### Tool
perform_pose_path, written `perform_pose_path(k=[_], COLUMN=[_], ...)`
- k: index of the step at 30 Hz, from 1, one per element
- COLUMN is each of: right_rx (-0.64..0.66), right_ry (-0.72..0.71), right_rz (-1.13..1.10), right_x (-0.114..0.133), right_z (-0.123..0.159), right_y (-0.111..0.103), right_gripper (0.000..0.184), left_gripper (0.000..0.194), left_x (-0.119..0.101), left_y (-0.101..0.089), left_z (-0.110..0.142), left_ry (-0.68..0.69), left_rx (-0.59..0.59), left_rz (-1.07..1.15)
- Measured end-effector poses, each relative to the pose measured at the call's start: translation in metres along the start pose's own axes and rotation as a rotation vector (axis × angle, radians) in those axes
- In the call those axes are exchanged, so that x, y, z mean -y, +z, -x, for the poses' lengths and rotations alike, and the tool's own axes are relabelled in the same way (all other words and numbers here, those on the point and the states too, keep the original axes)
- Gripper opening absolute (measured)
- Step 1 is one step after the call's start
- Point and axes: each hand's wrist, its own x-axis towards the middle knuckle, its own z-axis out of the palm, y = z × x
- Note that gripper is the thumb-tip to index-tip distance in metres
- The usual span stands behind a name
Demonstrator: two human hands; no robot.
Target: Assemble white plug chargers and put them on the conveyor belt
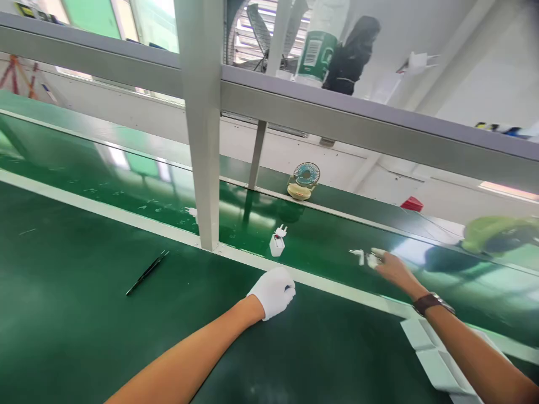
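Note:
My left hand [273,290], in a white glove, rests curled into a fist on the green table by the white strip that edges the conveyor belt [320,241]. A white charger plug [277,241] stands upright on the belt just beyond that hand. My bare right hand [389,266], with a dark watch at the wrist, reaches out over the belt. Its fingertips are on a small white plug part [372,258], and another small white piece [359,255] lies just to the left of it. Whether the fingers grip the part is not clear.
Black tweezers [147,272] lie on the table to the left. A grey upright post [204,140] rises from the belt's edge. A small desk fan [303,180] and a red object [411,204] sit across the belt. A white tray [438,359] lies under my right forearm. A person in black stands far off.

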Motion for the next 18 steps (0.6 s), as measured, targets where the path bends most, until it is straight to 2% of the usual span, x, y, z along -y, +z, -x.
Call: perform_pose_path(k=[2, 5, 9, 10, 11, 13, 15, 18], right_rx=[0.086, 0.154, 0.244, 0.241, 0.240, 0.245, 0.235, 0.170], right_ry=[-0.072, -0.231, -0.393, -0.497, -0.566, -0.614, -0.571, -0.409], right_rz=[-0.022, -0.083, -0.119, -0.075, -0.031, 0.058, 0.107, 0.128], right_x=[0.022, 0.066, 0.120, 0.128, 0.133, 0.135, 0.126, 0.099], right_z=[0.018, 0.062, 0.134, 0.151, 0.166, 0.193, 0.215, 0.248], right_y=[0.006, 0.020, 0.038, 0.041, 0.043, 0.040, 0.027, -0.007], right_gripper=[0.031, 0.050, 0.038, 0.037, 0.035, 0.034, 0.040, 0.050], left_gripper=[0.020, 0.018, 0.021, 0.022, 0.022, 0.024, 0.028, 0.032], left_x=[0.002, 0.006, 0.010, 0.010, 0.010, 0.010, 0.009, 0.005], left_y=[0.000, 0.002, 0.003, 0.002, 0.002, 0.001, -0.001, -0.003], left_z=[-0.001, -0.006, -0.014, -0.016, -0.017, -0.018, -0.017, -0.015], left_ry=[-0.001, -0.006, 0.018, 0.026, 0.039, 0.056, 0.063, 0.042], left_rx=[-0.008, -0.008, 0.025, 0.033, 0.040, 0.046, 0.053, 0.091], left_rz=[0.009, 0.015, 0.006, 0.001, -0.006, -0.027, -0.059, -0.068])
